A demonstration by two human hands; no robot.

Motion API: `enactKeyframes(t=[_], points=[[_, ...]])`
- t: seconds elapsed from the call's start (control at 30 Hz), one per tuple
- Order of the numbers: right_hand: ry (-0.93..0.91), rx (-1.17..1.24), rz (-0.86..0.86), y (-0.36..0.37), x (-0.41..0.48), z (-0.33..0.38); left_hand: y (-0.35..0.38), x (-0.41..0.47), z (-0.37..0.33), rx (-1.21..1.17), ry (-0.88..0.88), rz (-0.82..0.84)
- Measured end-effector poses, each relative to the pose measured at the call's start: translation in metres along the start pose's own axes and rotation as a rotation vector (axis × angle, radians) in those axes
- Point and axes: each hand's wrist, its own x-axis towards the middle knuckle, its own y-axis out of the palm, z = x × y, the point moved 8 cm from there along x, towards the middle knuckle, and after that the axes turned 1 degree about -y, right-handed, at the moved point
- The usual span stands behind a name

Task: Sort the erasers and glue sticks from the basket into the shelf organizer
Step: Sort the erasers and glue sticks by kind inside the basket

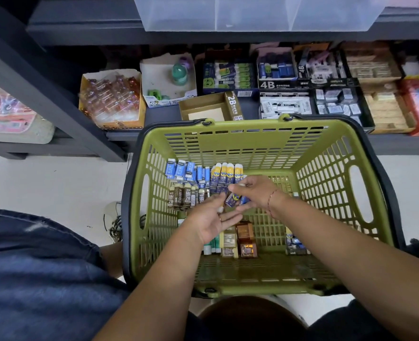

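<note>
even bright light, wide-angle bending at edges, shelf goods blurred

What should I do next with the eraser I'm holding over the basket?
Probably lift the eraser up out of the basket and carry it toward the shelf. Your right hand seems to pinch it already, and your left hand lies open beside it.

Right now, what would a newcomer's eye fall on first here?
The big olive-green basket fills the centre, in front of the shelf. Inside it, the left hand and right hand meet over a blue-wrapped eraser, beside neat rows of erasers at its far left.
</note>
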Motion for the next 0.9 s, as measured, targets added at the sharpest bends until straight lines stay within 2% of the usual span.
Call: enactKeyframes(t=[0.07, 0.17, 0.27, 0.37, 0.5, 0.7, 0.83, 0.9], points=[[0.04, -0.052, 0.07, 0.003, 0.002, -0.003, 0.0, 0.001, 0.0, -0.005, 0.012, -0.002], [0.103, 0.059, 0.229, 0.011, 0.001, -0.006, -0.007, 0.003, -0.003, -0.005, 0.044, -0.046], [0.096, 0.069, 0.253, 0.008, 0.004, -0.006, -0.009, 0.002, -0.007, -0.006, 0.073, -0.073], [0.042, -0.102, 0.241, 0.006, 0.001, 0.001, -0.008, 0.001, -0.01, 0.023, 0.107, -0.095], [-0.031, -0.293, 0.162, 0.007, 0.007, 0.004, -0.014, 0.003, -0.014, 0.011, 0.143, -0.139], [-0.036, 0.001, -0.081, 0.018, 0.031, 0.018, -0.052, 0.011, -0.012, -0.18, 0.125, -0.36], [-0.096, -0.03, -0.103, 0.04, 0.053, 0.037, -0.057, 0.01, -0.014, -0.353, 0.136, -0.386], [-0.147, -0.129, -0.156, 0.043, 0.062, 0.044, -0.054, 0.01, -0.017, -0.385, 0.151, -0.362]])
